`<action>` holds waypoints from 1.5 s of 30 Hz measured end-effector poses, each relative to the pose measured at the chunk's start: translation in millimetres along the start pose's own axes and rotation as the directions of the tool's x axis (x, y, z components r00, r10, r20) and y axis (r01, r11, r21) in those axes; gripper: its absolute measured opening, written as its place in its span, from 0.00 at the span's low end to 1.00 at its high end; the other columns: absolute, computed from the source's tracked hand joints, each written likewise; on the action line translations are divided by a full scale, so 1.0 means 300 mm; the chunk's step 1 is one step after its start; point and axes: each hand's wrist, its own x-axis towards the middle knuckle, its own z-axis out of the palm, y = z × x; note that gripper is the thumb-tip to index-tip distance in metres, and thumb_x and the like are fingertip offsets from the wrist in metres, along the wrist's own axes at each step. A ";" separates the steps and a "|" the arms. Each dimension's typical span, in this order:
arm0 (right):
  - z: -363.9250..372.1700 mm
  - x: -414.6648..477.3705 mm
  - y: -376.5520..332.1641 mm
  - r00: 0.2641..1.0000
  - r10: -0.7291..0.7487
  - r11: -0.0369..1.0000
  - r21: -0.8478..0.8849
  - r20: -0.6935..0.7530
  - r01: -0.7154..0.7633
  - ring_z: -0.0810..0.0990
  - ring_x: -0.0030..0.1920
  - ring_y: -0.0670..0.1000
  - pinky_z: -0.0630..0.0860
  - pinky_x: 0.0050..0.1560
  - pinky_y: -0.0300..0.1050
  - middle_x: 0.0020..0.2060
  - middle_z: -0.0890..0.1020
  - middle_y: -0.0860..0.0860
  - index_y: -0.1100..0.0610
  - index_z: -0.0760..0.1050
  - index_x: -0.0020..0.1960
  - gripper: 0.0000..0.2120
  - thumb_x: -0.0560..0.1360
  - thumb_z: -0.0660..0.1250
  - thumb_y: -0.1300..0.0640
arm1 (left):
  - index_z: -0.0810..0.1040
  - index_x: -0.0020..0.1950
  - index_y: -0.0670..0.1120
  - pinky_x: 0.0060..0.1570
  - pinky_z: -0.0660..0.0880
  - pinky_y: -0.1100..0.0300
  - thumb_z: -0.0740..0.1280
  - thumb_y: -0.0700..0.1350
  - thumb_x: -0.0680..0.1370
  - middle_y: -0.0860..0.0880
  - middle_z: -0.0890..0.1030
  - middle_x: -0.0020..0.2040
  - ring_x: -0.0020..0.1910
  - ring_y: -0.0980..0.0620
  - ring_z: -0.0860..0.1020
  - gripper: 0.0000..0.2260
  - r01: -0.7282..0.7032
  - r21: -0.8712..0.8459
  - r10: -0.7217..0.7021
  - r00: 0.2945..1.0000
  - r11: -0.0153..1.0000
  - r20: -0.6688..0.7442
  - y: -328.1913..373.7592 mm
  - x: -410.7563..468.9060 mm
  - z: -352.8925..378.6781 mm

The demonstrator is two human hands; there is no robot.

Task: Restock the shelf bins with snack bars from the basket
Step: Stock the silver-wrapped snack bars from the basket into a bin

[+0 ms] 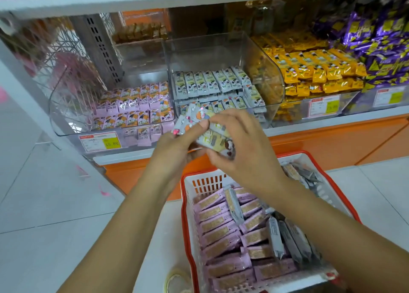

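Snack bars (218, 137) in white-grey wrappers are held as a small bundle by both hands, just in front of the middle bin (261, 55) and above the basket (185, 206). The left hand (177, 145) grips the bundle from the left, thumb on top. The right hand (243, 148) curls its fingers over the right end.

Step in hand, by judgement: aligning the bundle before loading. The next move calls for lifting it over the bin's clear front wall and laying it in rows with the matching bars already inside.

The red-rimmed basket holds pink bars (223, 230) and grey bars (287, 239) and stands on a white surface (163, 230). The neighbouring bins hold pink-wrapped stock (137, 106) on the left and yellow-wrapped stock (314, 71) on the right. The shelf base (332, 144) is orange and the floor (44, 204) is pale tile.
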 end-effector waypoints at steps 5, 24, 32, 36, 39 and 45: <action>-0.007 0.221 0.029 0.966 0.248 0.967 0.039 0.074 -0.251 0.72 0.55 0.52 0.72 0.49 0.46 0.56 0.72 0.50 0.53 0.69 0.64 0.24 0.70 0.71 0.52 | 0.80 0.56 0.48 0.57 0.75 0.58 0.68 0.50 0.74 0.51 0.81 0.57 0.55 0.54 0.79 0.13 -0.113 0.167 0.137 0.980 0.979 -0.142 0.111 0.017 -0.094; 0.281 0.515 0.131 0.627 0.542 0.822 -0.197 0.560 -0.534 0.73 0.40 0.50 0.66 0.34 0.42 0.42 0.73 0.52 0.55 0.68 0.55 0.12 0.79 0.60 0.47 | 0.72 0.69 0.48 0.66 0.64 0.63 0.63 0.39 0.79 0.54 0.73 0.67 0.66 0.60 0.69 0.18 -0.216 0.620 0.270 0.963 0.754 0.007 0.083 0.094 -0.118; 0.104 0.300 0.137 0.971 0.206 0.977 0.028 0.120 -0.211 0.78 0.42 0.54 0.75 0.44 0.53 0.42 0.81 0.53 0.61 0.76 0.49 0.10 0.81 0.58 0.57 | 0.81 0.44 0.46 0.51 0.78 0.53 0.62 0.44 0.80 0.51 0.83 0.40 0.40 0.55 0.81 0.10 -0.283 0.667 0.472 0.874 0.689 -0.116 0.051 0.044 -0.088; -0.030 0.044 0.239 0.982 0.188 0.981 0.051 0.000 -0.188 0.71 0.37 0.54 0.67 0.38 0.47 0.35 0.74 0.55 0.64 0.73 0.42 0.13 0.81 0.56 0.60 | 0.78 0.32 0.47 0.44 0.78 0.53 0.62 0.45 0.79 0.47 0.82 0.34 0.37 0.48 0.81 0.15 -0.255 0.789 0.290 0.952 0.558 0.102 -0.045 0.016 -0.030; -0.113 -0.189 0.335 0.947 0.315 0.949 -0.043 0.061 -0.313 0.71 0.37 0.51 0.62 0.38 0.42 0.36 0.74 0.51 0.61 0.75 0.42 0.11 0.81 0.59 0.60 | 0.77 0.32 0.46 0.37 0.73 0.63 0.63 0.46 0.79 0.45 0.81 0.33 0.34 0.49 0.79 0.16 -0.291 0.871 0.090 0.956 0.395 0.279 -0.172 0.004 0.022; -0.166 -0.536 0.449 0.517 0.728 0.685 -0.450 0.451 -0.573 0.79 0.41 0.60 0.71 0.36 0.46 0.36 0.78 0.57 0.56 0.72 0.41 0.12 0.82 0.57 0.57 | 0.68 0.33 0.39 0.35 0.63 0.65 0.60 0.43 0.80 0.35 0.69 0.33 0.32 0.45 0.69 0.16 -0.316 0.923 -0.329 0.867 0.217 0.374 -0.449 0.006 0.017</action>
